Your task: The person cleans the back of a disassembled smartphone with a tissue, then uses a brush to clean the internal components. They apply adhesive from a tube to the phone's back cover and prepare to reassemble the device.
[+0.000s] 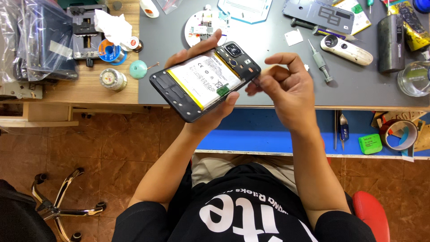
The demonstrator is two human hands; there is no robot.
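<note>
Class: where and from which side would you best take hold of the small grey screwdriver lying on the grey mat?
Probably the screwdriver by its thick ribbed handle, coming from above: it lies flat, its thin tip pointing up-left, with bare mat on both sides.

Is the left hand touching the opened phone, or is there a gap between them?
Touching. The head view shows the left hand cradling the opened phone from beneath, with fingers over its far edge and the thumb pressed on the near edge.

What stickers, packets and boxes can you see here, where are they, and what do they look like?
Battery label: white with yellow edge, inside the opened phone held by the left hand.
Plastic bags: clear, far left on the wooden bench.
Small box: green, on the blue shelf at right.
Flat packet: grey, top of the mat.
</note>
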